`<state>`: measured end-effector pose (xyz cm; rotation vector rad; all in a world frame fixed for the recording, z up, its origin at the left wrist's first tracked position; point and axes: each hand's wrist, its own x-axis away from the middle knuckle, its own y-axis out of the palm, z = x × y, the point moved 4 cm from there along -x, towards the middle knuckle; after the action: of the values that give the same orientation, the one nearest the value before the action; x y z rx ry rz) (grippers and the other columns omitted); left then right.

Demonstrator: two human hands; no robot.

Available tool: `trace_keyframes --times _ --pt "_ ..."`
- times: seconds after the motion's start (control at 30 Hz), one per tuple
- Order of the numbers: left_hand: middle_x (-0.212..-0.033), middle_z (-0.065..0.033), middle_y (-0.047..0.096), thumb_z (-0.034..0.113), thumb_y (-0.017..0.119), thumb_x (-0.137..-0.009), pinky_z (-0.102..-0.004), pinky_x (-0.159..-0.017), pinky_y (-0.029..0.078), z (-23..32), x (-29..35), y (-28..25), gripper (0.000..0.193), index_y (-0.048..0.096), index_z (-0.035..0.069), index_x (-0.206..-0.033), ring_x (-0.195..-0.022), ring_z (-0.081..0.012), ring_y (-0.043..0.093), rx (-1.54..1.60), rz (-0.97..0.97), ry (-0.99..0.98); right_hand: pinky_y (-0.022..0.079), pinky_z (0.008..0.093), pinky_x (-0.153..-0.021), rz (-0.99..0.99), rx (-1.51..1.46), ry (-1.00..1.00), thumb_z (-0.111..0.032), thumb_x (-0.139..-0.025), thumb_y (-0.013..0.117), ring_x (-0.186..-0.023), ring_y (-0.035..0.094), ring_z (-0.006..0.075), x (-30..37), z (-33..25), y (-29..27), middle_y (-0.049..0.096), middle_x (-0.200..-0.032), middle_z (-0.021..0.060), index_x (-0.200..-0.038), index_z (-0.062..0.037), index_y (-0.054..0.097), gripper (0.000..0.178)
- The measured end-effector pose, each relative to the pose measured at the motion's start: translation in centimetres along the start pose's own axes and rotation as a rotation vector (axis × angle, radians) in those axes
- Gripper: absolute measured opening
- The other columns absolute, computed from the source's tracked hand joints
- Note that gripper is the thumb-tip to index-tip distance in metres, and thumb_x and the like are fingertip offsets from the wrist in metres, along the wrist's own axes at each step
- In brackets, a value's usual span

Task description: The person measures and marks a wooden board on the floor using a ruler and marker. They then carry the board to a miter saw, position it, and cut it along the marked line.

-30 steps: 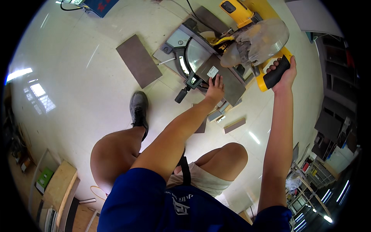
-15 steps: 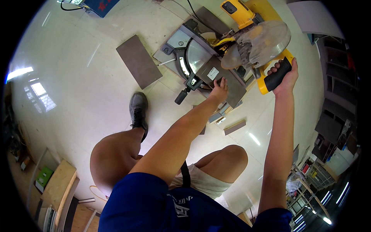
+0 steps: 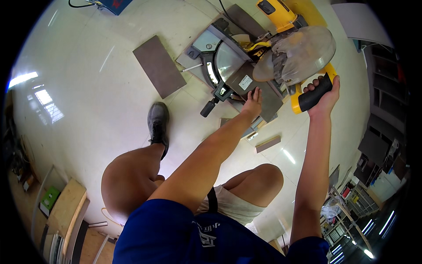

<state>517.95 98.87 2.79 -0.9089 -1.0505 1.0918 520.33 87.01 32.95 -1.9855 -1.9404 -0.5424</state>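
Observation:
A yellow miter saw (image 3: 277, 16) stands on the floor ahead of me, its round blade guard (image 3: 314, 53) raised above the metal base. My right hand (image 3: 324, 100) is wrapped round the saw's black grip (image 3: 314, 93). Across the saw's table lies a flat grey-brown board (image 3: 267, 99) with a small white label. On that board my left hand (image 3: 252, 104) rests with its fingers stretched out, just below the label. Beside it, at the front of the base, juts the black miter knob (image 3: 209, 107).
Left of the saw, another grey-brown board (image 3: 159, 66) lies on the tiled floor. A short offcut (image 3: 267, 144) and several small pieces lie in front of the base. My shoe (image 3: 158, 125) is near the loose board. At the far left is a blue case (image 3: 115, 5).
My right hand and the saw's grip have come down slightly, and the blade guard sits a little lower. My left hand stays on the board, its fingers straighter.

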Motion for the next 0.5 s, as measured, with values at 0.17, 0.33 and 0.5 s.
trace_keyframes --times 0.17,0.33,0.5 --pt "-0.162 -0.0276 0.025 0.019 0.048 -0.097 -0.0631 -0.114 0.029 -0.1 0.1 0.3 0.054 0.047 0.001 -0.148 -0.15 -0.0506 0.017 -0.035 -0.001 -0.006 0.044 0.037 -0.061 -0.008 -0.05 -0.01 -0.059 -0.099 0.045 -0.06 0.047 0.0196 1.3 2.3 0.0 0.048 -0.068 0.0048 -0.089 -0.0091 0.048 0.051" --pt "-0.162 -0.0257 0.027 0.019 0.048 -0.097 -0.0627 -0.114 0.029 -0.2 0.0 0.8 0.055 0.047 0.0 -0.149 -0.15 -0.0497 0.018 0.017 0.006 -0.027 0.046 0.0385 -0.062 -0.011 -0.072 -0.039 -0.065 -0.098 0.044 -0.06 0.048 0.0207 2.5 5.3 -0.5 0.05 -0.067 0.006 -0.089 -0.0083 0.048 0.057" --pt "-0.162 -0.0205 0.032 0.02 0.05 -0.096 -0.0618 -0.117 0.027 1.9 -0.9 0.7 0.057 0.047 -0.001 -0.148 -0.15 -0.0465 0.021 0.061 -0.094 0.02 0.047 0.0388 -0.066 0.0 -0.086 -0.073 -0.068 -0.097 0.043 -0.061 0.05 0.0208 2.6 7.6 -2.9 0.051 -0.068 0.0055 -0.092 -0.009 0.05 0.06"
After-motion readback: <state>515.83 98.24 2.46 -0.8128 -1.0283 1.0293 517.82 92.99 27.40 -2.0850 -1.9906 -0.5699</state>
